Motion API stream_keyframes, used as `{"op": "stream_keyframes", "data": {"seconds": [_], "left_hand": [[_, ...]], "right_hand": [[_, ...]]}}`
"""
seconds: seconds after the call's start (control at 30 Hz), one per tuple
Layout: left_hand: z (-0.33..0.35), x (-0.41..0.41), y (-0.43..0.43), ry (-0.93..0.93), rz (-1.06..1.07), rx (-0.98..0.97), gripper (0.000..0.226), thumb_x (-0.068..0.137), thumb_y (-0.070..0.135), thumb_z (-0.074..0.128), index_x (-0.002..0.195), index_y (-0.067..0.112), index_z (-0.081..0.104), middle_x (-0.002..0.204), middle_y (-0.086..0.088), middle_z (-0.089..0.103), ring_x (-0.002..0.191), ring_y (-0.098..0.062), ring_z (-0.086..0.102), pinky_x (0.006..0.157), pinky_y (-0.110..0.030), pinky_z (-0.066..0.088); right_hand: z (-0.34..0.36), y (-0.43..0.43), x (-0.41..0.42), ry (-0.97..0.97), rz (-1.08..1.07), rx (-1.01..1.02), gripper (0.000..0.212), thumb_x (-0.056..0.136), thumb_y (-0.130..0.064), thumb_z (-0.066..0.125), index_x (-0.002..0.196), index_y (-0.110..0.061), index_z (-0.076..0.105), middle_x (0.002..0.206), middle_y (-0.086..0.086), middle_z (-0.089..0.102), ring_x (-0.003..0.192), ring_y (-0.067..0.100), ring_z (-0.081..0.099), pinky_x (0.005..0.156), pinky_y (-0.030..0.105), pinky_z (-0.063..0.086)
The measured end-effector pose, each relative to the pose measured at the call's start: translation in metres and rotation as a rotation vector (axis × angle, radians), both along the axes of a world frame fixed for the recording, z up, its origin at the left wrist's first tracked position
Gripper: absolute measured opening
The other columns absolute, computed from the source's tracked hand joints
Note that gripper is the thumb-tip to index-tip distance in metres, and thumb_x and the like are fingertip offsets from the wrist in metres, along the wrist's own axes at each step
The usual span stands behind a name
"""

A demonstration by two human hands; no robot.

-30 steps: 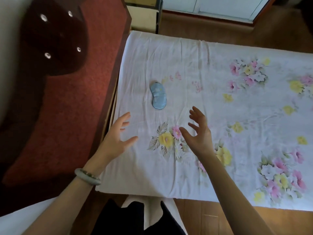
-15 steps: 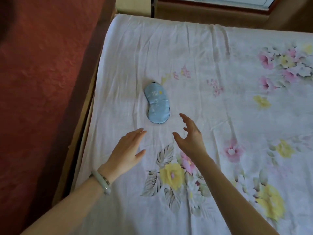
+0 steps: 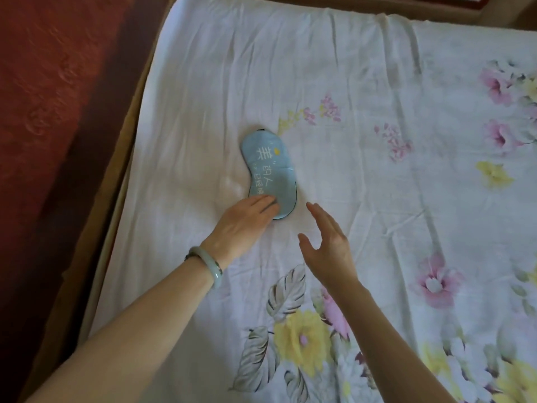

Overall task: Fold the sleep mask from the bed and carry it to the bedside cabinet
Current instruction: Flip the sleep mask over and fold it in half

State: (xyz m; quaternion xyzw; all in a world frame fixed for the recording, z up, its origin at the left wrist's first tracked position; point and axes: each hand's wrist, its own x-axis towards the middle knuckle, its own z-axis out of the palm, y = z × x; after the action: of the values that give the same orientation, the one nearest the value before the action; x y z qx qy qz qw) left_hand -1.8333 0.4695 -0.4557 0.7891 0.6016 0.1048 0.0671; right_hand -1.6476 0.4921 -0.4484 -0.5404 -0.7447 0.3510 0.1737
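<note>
The blue sleep mask point(image 3: 268, 173) lay flat on the floral bedsheet point(image 3: 377, 141) toward the bed's left side, its long axis running near to far. The left hand point(image 3: 242, 222) was nearer, fingers spread flat and resting on the mask's near end, gripping nothing. The right hand point(image 3: 328, 248) hovered open just right of that end, not touching, thumb apart.

Soft daylight falls evenly on the white floral-printed cotton bedsheet point(image 3: 377, 82), brightest toward the top right, without glare. The dark red textured carpet point(image 3: 58, 112) on the left lies dim. Only faint shadows show under the arms. The picture is slightly soft overall, with wide-angle bending at the edges.
</note>
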Motion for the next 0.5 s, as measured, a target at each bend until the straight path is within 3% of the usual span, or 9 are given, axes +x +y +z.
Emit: {"op": "stream_keyframes", "data": {"seconds": [0.1,0.2,0.3,0.5], "left_hand": [[0.003,-0.001,0.005,0.035,-0.048,0.043,0.028,0.058,-0.012,0.079,0.083,-0.003,0.072,0.085,-0.018,0.074,0.076,-0.031,0.072,0.062,-0.035,0.060],[0.010,-0.003,0.004,0.017,0.030,0.017,0.023,0.055,-0.009,0.081,0.066,0.003,0.065,0.059,-0.010,0.064,0.046,-0.027,0.059,0.038,-0.026,0.045],[0.021,0.009,-0.014,0.006,0.033,0.057,0.022,0.054,-0.007,0.080,0.062,0.006,0.064,0.052,-0.006,0.058,0.037,-0.022,0.050,0.033,-0.024,0.040],[0.037,0.047,-0.096,-0.074,-0.083,0.049,0.021,0.055,-0.002,0.079,0.063,0.010,0.064,0.055,-0.001,0.059,0.042,-0.017,0.052,0.038,-0.024,0.042]], "right_hand": [[0.002,0.001,0.003,0.011,-0.013,-0.015,0.056,0.085,-0.006,0.059,0.137,-0.014,0.043,0.143,0.008,0.046,0.133,0.020,0.040,0.104,0.017,0.025],[0.007,-0.003,0.008,0.043,-0.058,-0.033,0.052,0.085,-0.002,0.057,0.134,-0.013,0.046,0.140,0.009,0.049,0.127,0.025,0.048,0.104,0.026,0.036],[0.016,-0.017,0.014,0.066,-0.088,-0.059,0.050,0.085,0.000,0.054,0.133,-0.014,0.048,0.139,0.007,0.051,0.121,0.026,0.053,0.100,0.036,0.044],[0.037,-0.056,0.031,0.026,-0.030,-0.083,0.059,0.081,0.010,0.048,0.134,-0.015,0.048,0.141,0.008,0.049,0.129,0.022,0.046,0.105,0.030,0.039]]}}
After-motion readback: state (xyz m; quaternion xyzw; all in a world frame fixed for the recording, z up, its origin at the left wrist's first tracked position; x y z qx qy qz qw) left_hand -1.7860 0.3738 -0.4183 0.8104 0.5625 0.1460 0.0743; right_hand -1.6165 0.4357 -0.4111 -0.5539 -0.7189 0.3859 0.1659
